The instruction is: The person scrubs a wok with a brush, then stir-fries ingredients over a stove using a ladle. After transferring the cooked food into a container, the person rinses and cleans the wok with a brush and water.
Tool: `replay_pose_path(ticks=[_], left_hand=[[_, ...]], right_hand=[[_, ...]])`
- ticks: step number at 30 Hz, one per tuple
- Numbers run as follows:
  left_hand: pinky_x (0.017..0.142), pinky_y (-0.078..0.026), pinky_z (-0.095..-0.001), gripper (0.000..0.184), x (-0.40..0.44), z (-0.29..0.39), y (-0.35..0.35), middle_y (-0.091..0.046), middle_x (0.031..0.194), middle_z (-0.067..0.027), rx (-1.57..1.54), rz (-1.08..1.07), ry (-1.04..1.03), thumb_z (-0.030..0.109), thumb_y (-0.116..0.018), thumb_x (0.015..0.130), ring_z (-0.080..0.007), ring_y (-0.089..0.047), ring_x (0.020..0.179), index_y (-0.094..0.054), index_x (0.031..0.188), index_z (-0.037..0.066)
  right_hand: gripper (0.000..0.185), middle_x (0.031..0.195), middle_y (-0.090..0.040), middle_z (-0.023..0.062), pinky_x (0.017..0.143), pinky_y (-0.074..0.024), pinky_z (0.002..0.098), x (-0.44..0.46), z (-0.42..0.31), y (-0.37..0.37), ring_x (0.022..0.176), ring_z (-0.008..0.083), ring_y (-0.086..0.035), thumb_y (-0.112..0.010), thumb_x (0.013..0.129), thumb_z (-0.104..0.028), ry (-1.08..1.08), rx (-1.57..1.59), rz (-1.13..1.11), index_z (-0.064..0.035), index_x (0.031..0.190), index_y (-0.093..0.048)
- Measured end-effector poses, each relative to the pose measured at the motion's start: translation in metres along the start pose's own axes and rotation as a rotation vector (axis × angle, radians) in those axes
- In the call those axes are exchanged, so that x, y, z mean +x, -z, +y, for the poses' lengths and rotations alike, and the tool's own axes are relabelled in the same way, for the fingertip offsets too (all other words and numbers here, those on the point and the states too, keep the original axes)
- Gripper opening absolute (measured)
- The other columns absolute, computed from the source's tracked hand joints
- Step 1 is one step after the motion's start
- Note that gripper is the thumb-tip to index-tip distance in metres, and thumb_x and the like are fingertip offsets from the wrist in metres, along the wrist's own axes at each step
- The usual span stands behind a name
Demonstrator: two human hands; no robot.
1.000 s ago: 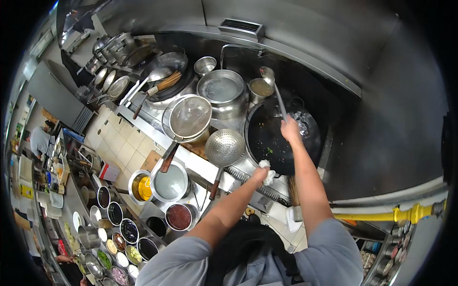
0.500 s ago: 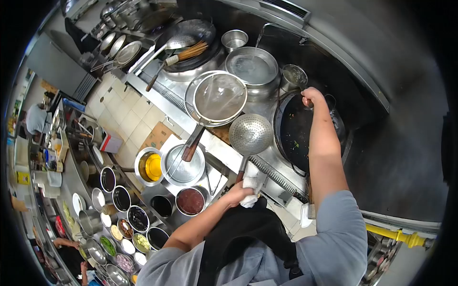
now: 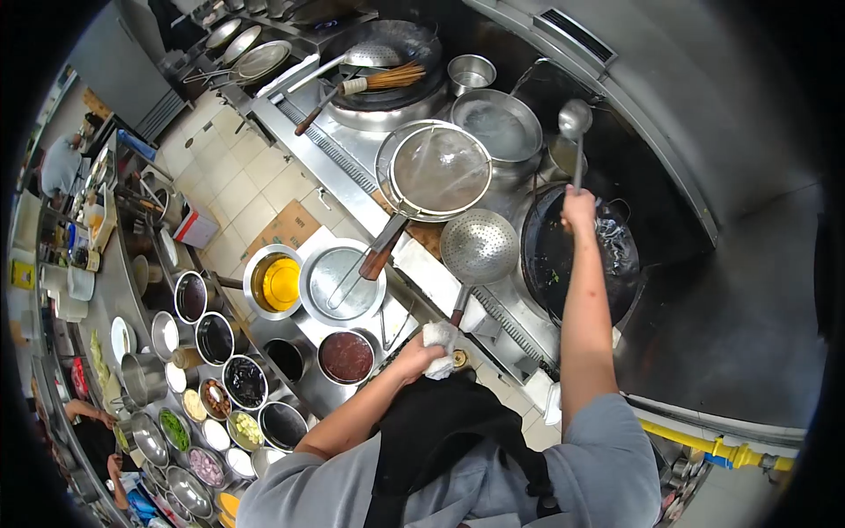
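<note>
My right hand [image 3: 578,209] is closed round the handle of a metal ladle [image 3: 575,119], whose bowl is raised above a small pot [image 3: 563,157] behind the wok. Below that hand lies a dark wok [image 3: 547,255] with small green and red bits in it. My left hand [image 3: 421,356] grips a white cloth [image 3: 438,339] in front of the black apron. Close to the cloth is the handle of a perforated strainer [image 3: 480,246], resting at the stove's edge.
A fine sieve [image 3: 440,170] and a water pan [image 3: 497,126] stand on the stove. To the left are a pot of yellow liquid [image 3: 276,282], a red-brown sauce pot [image 3: 346,356] and several ingredient bowls. Two other people are at the far left.
The cloth in my left hand has moved from the wok's edge back to my apron. The ladle went down to the small pot and is raised again. The view has shifted right.
</note>
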State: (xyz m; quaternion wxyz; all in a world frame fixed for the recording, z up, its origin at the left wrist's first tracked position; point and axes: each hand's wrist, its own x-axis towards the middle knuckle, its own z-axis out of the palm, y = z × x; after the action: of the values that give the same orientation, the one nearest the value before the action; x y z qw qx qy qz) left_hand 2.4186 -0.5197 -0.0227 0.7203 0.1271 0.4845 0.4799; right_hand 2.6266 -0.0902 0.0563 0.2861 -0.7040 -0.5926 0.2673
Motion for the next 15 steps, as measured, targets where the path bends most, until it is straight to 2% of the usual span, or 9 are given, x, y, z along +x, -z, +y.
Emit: replay_pose_path(ticks=[2,3,4,5,8,10,12,13,15], left_hand=[[0.089,-0.052,-0.0359,0.054,-0.003,-0.006,0.005,-0.064,0.115,-0.0137,-0.017,-0.005,0.008,0.004,-0.063,0.079,-0.0239,-0.064,0.102,-0.05,0.131,-0.007],[0.086,-0.053,-0.0359,0.052,-0.006,-0.004,0.004,-0.064,0.112,-0.0133,-0.031,0.011,0.025,0.003,-0.063,0.08,-0.0237,-0.065,0.099,-0.051,0.13,-0.007],[0.083,-0.054,-0.0358,0.05,-0.008,-0.003,0.004,-0.065,0.11,-0.0129,-0.044,0.028,0.04,0.002,-0.062,0.08,-0.0234,-0.066,0.096,-0.052,0.128,-0.007],[0.078,-0.054,-0.0359,0.046,-0.008,-0.006,0.005,-0.065,0.105,-0.0115,-0.069,0.028,0.033,0.002,-0.063,0.08,-0.0225,-0.066,0.09,-0.055,0.125,-0.005],[0.092,-0.051,-0.0362,0.055,-0.012,-0.01,0.009,-0.063,0.117,-0.0143,-0.003,0.013,0.056,0.005,-0.065,0.08,-0.0246,-0.064,0.104,-0.05,0.131,-0.004],[0.088,-0.052,-0.0365,0.052,-0.016,-0.012,0.006,-0.064,0.113,-0.0135,-0.026,0.049,0.035,0.005,-0.067,0.08,-0.0242,-0.065,0.1,-0.052,0.129,-0.003],[0.071,-0.055,-0.0349,0.042,-0.023,-0.014,-0.002,-0.065,0.098,-0.0101,-0.083,0.119,-0.038,0.001,-0.067,0.08,-0.0208,-0.065,0.082,-0.057,0.12,-0.002],[0.071,-0.055,-0.0349,0.042,-0.027,-0.014,-0.004,-0.065,0.098,-0.0101,-0.068,0.115,-0.039,0.001,-0.067,0.08,-0.0208,-0.065,0.082,-0.057,0.12,-0.002],[0.068,-0.055,-0.0359,0.04,-0.033,-0.016,-0.008,-0.065,0.096,-0.0109,-0.16,0.172,-0.043,0.003,-0.067,0.081,-0.0221,-0.065,0.08,-0.056,0.119,-0.003]], right_hand=[[0.039,0.057,-0.061,0.0152,0.036,-0.0437,0.0362,-0.006,-0.007,-0.023,0.037,0.0221,-0.057,-0.056,0.099,-0.036,0.031,0.111,-0.047,0.0013,0.088,-0.061],[0.038,0.075,-0.068,0.0211,0.051,-0.0529,0.0407,0.028,0.029,-0.056,0.054,0.03,-0.067,-0.059,0.096,-0.032,0.214,-0.065,0.038,0.005,0.102,-0.064],[0.041,0.087,-0.07,0.0259,0.062,-0.0559,0.043,-0.01,-0.021,-0.043,0.066,0.0354,-0.07,-0.06,0.095,-0.033,-0.045,0.003,-0.125,0.0055,0.107,-0.064],[0.043,0.095,-0.07,0.0281,0.073,-0.0567,0.0446,-0.001,-0.012,-0.063,0.079,0.0386,-0.071,-0.059,0.095,-0.034,0.066,-0.108,-0.094,0.0055,0.113,-0.063],[0.047,0.103,-0.067,0.0315,0.078,-0.0572,0.045,0.019,-0.007,-0.105,0.089,0.04,-0.071,-0.058,0.095,-0.035,-0.034,-0.181,-0.182,0.0074,0.114,-0.063],[0.026,0.069,-0.06,0.0119,0.047,-0.0518,0.0333,0.033,-0.001,-0.123,0.049,0.0216,-0.058,-0.055,0.099,-0.022,-0.603,0.923,-0.656,0.003,0.093,-0.058],[0.024,0.065,-0.053,0.0068,0.042,-0.0454,0.027,0.025,-0.008,-0.116,0.045,0.0149,-0.05,-0.054,0.1,-0.02,-0.734,1.263,-0.75,0.0032,0.094,-0.054],[0.022,0.062,-0.046,0.0017,0.037,-0.0391,0.0207,0.018,-0.009,-0.113,0.042,0.0082,-0.042,-0.053,0.1,-0.017,-0.863,1.596,-0.844,0.0035,0.094,-0.05],[0.028,0.064,-0.047,0.0028,0.036,-0.0373,0.018,-0.005,-0.007,-0.102,0.043,0.0066,-0.042,-0.055,0.099,-0.017,-0.817,1.725,-0.897,0.0089,0.103,-0.045]])
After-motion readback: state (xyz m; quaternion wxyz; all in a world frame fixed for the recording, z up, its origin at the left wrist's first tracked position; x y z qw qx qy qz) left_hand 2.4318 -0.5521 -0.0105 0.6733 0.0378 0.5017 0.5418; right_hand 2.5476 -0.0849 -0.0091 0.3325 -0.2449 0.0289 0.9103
